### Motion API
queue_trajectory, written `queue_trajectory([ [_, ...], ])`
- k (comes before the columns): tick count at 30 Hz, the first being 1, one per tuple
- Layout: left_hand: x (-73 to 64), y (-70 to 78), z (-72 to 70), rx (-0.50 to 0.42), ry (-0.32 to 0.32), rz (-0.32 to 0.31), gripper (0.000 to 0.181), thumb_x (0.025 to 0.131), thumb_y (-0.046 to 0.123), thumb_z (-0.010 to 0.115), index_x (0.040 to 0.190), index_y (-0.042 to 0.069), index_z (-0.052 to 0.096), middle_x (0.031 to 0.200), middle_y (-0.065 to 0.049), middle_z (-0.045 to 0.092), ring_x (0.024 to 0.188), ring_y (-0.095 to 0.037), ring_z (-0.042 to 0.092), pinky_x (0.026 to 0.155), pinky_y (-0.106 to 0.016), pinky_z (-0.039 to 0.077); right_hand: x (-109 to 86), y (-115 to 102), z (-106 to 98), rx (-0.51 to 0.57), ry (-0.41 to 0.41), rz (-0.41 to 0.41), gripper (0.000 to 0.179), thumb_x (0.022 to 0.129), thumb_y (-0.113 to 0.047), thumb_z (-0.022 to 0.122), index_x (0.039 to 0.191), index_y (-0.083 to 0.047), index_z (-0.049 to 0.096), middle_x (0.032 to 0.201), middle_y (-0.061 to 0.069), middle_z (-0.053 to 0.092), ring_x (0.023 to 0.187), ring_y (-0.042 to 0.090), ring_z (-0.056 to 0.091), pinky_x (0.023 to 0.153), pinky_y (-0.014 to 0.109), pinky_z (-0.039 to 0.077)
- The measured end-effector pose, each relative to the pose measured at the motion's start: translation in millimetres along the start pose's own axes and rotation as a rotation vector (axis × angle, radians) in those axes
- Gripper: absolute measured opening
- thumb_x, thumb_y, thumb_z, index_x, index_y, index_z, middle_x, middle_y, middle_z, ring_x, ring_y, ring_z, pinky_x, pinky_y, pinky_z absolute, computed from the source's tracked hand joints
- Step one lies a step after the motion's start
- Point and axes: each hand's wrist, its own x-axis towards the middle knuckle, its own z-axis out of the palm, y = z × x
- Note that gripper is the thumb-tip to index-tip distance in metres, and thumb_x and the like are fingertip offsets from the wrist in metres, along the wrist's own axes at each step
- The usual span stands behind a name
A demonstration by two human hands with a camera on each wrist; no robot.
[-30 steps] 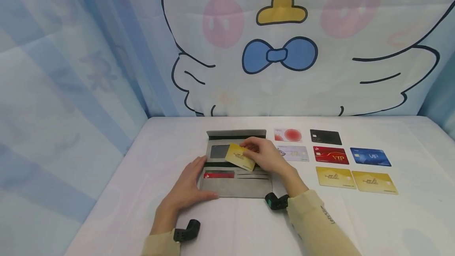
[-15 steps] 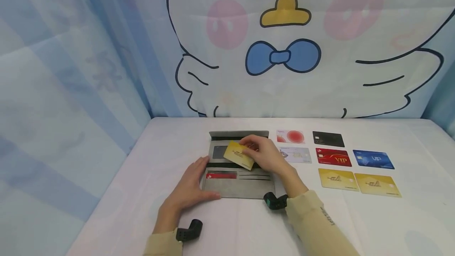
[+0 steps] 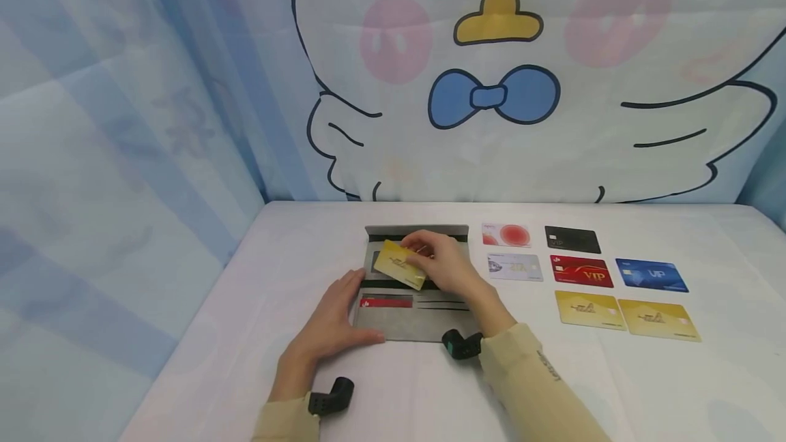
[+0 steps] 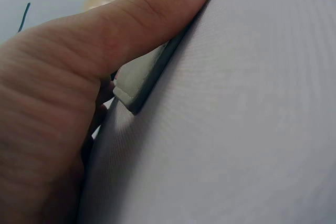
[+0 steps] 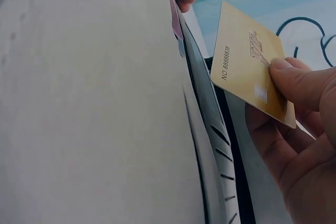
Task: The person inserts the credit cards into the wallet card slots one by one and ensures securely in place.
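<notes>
A grey card wallet [image 3: 424, 327] lies unfolded on the table, a red card [image 3: 387, 302] showing in its lower left slot. Thumb and fingers of my right hand [image 3: 443, 261] pinch a gold card [image 5: 247, 59] by one end. The card is tilted just above the wallet's slots, its number side turned to the right wrist camera. My left hand [image 3: 331, 319] rests against the wallet's lower left corner, its fingers stretched along the left side. In the left wrist view its thumb [image 4: 152, 9] lies straight across the front edge; most of the other fingers are hidden there.
Right of the wallet, several cards lie in rows: a white-and-red one [image 3: 506, 234], a black one [image 3: 572, 239], a pale one [image 3: 514, 267], a red one [image 3: 581, 271], a blue one [image 3: 652, 275] and two gold ones [image 3: 591, 310]. A printed curtain [image 3: 491, 155] hangs behind.
My right hand has carried the gold card a little to the left over the wallet. The left hand has stayed at the wallet's corner. The head view has shifted slightly.
</notes>
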Motion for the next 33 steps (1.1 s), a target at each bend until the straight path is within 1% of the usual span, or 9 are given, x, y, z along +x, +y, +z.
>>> queue_trajectory([
  [4, 1.2, 0.3, 1.4, 0.000, -0.004, 0.001, 0.111, 0.059, 0.056, 0.081, 0.148, 0.014, 0.028, 0.150, -0.002, 0.027, 0.137, -0.022, 0.021, 0.110, -0.045, 0.020, 1.9, -1.1, 3.8, 0.003, -0.012, 0.030, 0.019, 0.088, -0.012, 0.066, 0.107, -0.017, 0.065, 0.102, -0.002, 0.063, 0.087, 0.015, 0.058, 0.076, 0.031, 0.050],
  [9, 2.5, 0.4, 1.9, 0.005, -0.005, -0.004, 0.112, 0.059, 0.057, 0.081, 0.148, 0.016, 0.027, 0.151, -0.002, 0.026, 0.137, -0.023, 0.020, 0.110, -0.045, 0.020, 3.1, -2.1, 7.2, 0.009, -0.016, 0.041, 0.019, 0.088, -0.012, 0.065, 0.106, -0.020, 0.065, 0.100, -0.004, 0.062, 0.087, 0.014, 0.058, 0.074, 0.029, 0.051],
  [17, 4.2, -0.3, 2.1, 0.000, 0.000, 0.023, 0.112, 0.058, 0.058, 0.081, 0.148, 0.019, 0.027, 0.149, 0.002, 0.029, 0.136, -0.020, 0.022, 0.109, -0.044, 0.021, 3.0, -1.9, 11.9, 0.005, -0.031, 0.063, 0.019, 0.089, -0.013, 0.065, 0.106, -0.022, 0.065, 0.098, -0.006, 0.061, 0.088, 0.014, 0.057, 0.073, 0.029, 0.050],
  [22, 3.0, 0.8, 1.8, -0.004, -0.005, 0.000, 0.113, 0.058, 0.059, 0.081, 0.148, 0.018, 0.027, 0.150, -0.001, 0.027, 0.137, -0.022, 0.021, 0.109, -0.046, 0.020, 2.1, -2.1, 15.2, -0.013, -0.047, 0.082, 0.020, 0.089, -0.014, 0.065, 0.106, -0.025, 0.064, 0.098, -0.008, 0.061, 0.088, 0.013, 0.056, 0.073, 0.028, 0.050],
  [28, 1.6, 1.3, 0.3, 0.000, -0.009, -0.018, 0.113, 0.059, 0.057, 0.081, 0.148, 0.015, 0.026, 0.151, -0.005, 0.025, 0.138, -0.024, 0.020, 0.110, -0.046, 0.019, 2.7, -2.5, 18.6, -0.047, -0.063, 0.053, 0.021, 0.088, -0.012, 0.066, 0.106, -0.023, 0.065, 0.098, -0.007, 0.061, 0.087, 0.012, 0.057, 0.073, 0.028, 0.049],
  [33, 0.3, 0.9, -0.4, -0.002, -0.010, -0.026, 0.113, 0.058, 0.057, 0.081, 0.148, 0.015, 0.027, 0.151, -0.004, 0.026, 0.137, -0.023, 0.020, 0.109, -0.046, 0.020, 2.6, -3.5, 22.0, -0.109, -0.079, 0.002, 0.022, 0.088, -0.011, 0.065, 0.107, -0.021, 0.066, 0.099, -0.006, 0.063, 0.087, 0.011, 0.057, 0.078, 0.030, 0.048],
])
